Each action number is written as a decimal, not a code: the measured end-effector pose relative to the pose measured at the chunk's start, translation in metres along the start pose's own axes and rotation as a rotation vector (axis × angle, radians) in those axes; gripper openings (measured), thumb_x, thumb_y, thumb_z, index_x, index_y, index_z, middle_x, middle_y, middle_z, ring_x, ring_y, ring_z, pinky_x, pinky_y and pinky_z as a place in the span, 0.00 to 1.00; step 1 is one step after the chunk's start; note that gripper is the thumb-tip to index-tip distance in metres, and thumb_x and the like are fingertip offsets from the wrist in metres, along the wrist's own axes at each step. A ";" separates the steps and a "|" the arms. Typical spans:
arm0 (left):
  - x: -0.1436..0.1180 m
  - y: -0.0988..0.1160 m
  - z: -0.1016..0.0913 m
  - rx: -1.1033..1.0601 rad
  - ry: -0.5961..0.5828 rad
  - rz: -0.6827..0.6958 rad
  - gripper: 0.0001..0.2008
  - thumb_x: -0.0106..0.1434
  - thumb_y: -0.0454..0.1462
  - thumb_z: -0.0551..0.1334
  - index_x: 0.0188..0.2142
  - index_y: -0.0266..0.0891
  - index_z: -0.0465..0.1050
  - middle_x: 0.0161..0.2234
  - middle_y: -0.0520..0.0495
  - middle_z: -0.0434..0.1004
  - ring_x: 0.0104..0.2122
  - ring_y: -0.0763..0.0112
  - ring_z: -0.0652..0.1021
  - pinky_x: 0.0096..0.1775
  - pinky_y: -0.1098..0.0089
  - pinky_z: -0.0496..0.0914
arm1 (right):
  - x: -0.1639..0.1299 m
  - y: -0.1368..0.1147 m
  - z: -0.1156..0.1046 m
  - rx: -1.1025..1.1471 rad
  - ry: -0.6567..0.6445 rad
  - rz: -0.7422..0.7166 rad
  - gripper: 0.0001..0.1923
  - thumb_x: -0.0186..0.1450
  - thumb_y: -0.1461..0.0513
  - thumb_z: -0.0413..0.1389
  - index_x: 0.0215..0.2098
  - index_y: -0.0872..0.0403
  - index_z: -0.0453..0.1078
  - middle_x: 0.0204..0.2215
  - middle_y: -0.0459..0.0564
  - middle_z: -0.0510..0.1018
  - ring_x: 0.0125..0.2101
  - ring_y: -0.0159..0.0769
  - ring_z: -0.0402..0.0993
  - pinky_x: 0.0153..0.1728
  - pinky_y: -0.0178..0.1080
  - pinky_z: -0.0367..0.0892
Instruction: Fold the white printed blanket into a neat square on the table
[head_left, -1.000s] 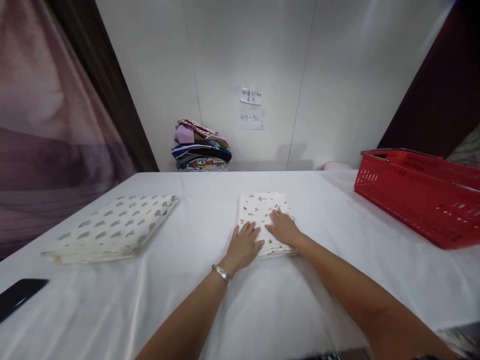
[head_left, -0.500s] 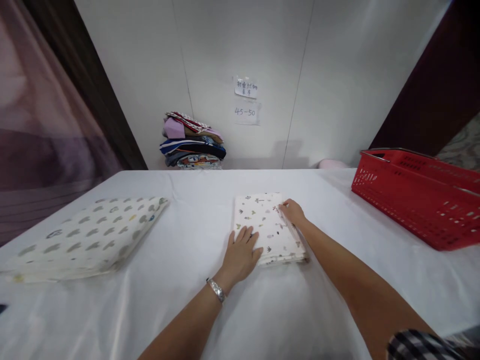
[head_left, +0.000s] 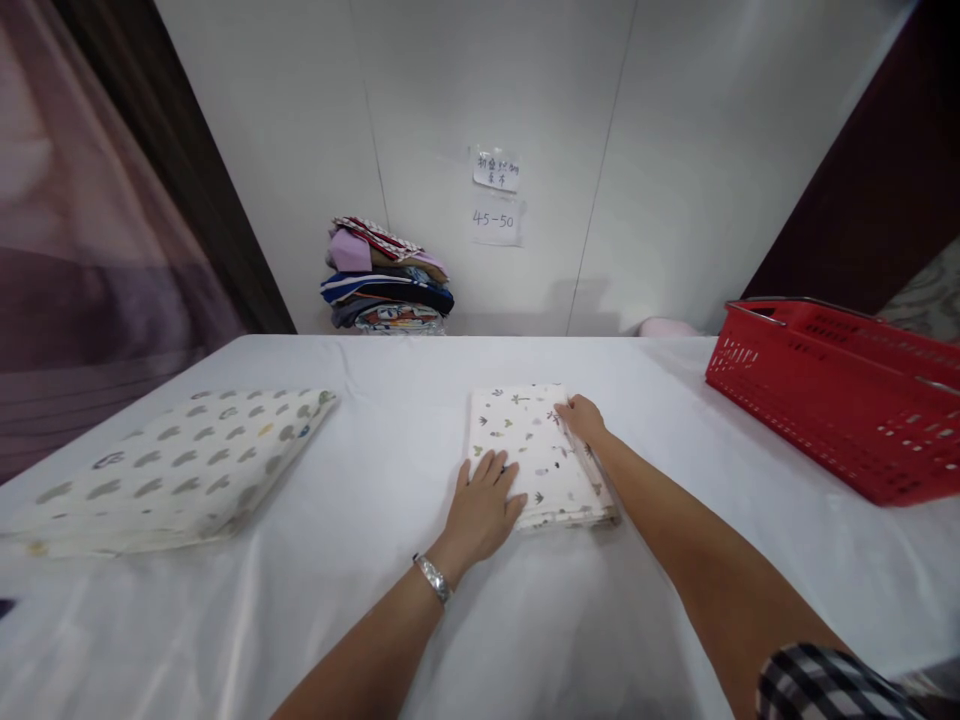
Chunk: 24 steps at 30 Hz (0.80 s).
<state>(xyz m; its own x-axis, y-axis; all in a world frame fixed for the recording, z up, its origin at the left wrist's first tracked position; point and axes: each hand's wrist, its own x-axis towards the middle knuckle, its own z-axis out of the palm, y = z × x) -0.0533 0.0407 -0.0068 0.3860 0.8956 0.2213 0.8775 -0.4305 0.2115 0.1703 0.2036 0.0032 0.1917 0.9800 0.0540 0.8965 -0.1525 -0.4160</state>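
A white folded cloth [head_left: 536, 440] printed with small plants and shapes lies on the table in front of me. My left hand [head_left: 482, 508] rests flat over its near left corner, fingers spread. At the cloth's right edge, towards the far end, my right hand [head_left: 585, 420] pinches the fabric between thumb and fingers. Layers of folded fabric show along the near edge. Off to the left lies a larger folded cloth [head_left: 180, 455] with grey shapes, which neither hand touches.
A white sheet covers the table [head_left: 390, 420]. On the right stands a red plastic basket [head_left: 817, 410]. Folded textiles are stacked in a pile [head_left: 386, 285] by the wall behind the far edge. Paper notes [head_left: 495, 218] hang on the wall. A curtain [head_left: 90, 250] borders the left side.
The view has shifted slightly. Both hands keep nearly the same places on the cloth, which lies as before.
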 end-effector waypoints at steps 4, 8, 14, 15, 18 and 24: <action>0.000 0.000 0.000 -0.005 0.012 0.004 0.23 0.68 0.45 0.46 0.59 0.42 0.59 0.63 0.44 0.56 0.62 0.56 0.55 0.59 0.46 0.51 | 0.003 0.003 0.000 -0.011 0.018 -0.005 0.15 0.66 0.55 0.46 0.32 0.55 0.69 0.34 0.54 0.77 0.35 0.38 0.71 0.31 0.35 0.57; 0.000 -0.001 0.001 -0.003 0.020 0.003 0.22 0.68 0.45 0.46 0.59 0.43 0.59 0.63 0.45 0.56 0.62 0.57 0.55 0.60 0.47 0.50 | 0.006 0.008 0.001 -0.023 0.005 0.004 0.15 0.67 0.57 0.44 0.34 0.57 0.69 0.35 0.56 0.77 0.37 0.39 0.71 0.31 0.35 0.57; 0.000 0.000 0.000 -0.006 0.007 0.001 0.23 0.68 0.46 0.46 0.59 0.42 0.59 0.63 0.44 0.56 0.62 0.57 0.55 0.60 0.47 0.50 | 0.006 0.008 0.002 -0.022 0.000 -0.014 0.16 0.66 0.53 0.46 0.35 0.57 0.68 0.34 0.55 0.77 0.35 0.39 0.71 0.29 0.35 0.56; 0.000 0.000 -0.001 -0.006 0.014 0.004 0.23 0.68 0.45 0.46 0.58 0.42 0.60 0.63 0.44 0.56 0.62 0.57 0.55 0.59 0.47 0.51 | 0.005 0.008 0.002 -0.019 0.004 -0.014 0.17 0.65 0.52 0.47 0.35 0.56 0.68 0.33 0.54 0.76 0.34 0.39 0.71 0.28 0.35 0.55; -0.001 0.000 -0.001 -0.006 0.035 0.011 0.22 0.67 0.45 0.47 0.58 0.43 0.60 0.62 0.44 0.57 0.62 0.57 0.56 0.59 0.47 0.51 | 0.005 0.008 0.002 -0.013 0.016 -0.012 0.18 0.63 0.49 0.50 0.35 0.56 0.68 0.32 0.53 0.76 0.32 0.38 0.70 0.26 0.35 0.54; -0.001 -0.001 0.002 -0.004 0.035 0.005 0.22 0.67 0.45 0.47 0.58 0.43 0.60 0.62 0.45 0.57 0.62 0.57 0.56 0.59 0.47 0.51 | 0.008 0.009 0.004 -0.001 0.026 -0.054 0.14 0.63 0.53 0.52 0.28 0.55 0.67 0.28 0.50 0.74 0.30 0.35 0.68 0.26 0.34 0.52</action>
<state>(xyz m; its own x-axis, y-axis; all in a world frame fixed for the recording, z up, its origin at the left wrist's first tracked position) -0.0537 0.0408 -0.0089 0.3800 0.8890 0.2554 0.8746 -0.4352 0.2137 0.1783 0.2103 -0.0035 0.1536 0.9831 0.0998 0.9063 -0.0999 -0.4106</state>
